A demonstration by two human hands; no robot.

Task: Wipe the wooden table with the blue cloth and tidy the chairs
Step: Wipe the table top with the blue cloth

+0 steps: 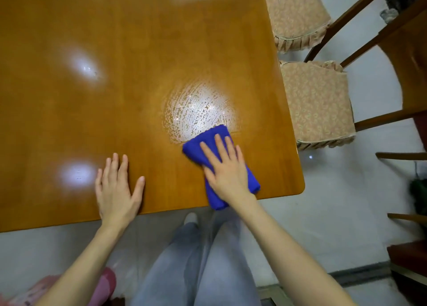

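Bright overhead light; white glare patches on glossy worktop, soft motion blur, wide-angle bending at edges.

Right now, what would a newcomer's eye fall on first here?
The bright blue cloth near the wooden table's front right corner, pressed flat under the right hand. Just beyond it, a wet smear glares on the wood. The left hand rests flat at the front edge.
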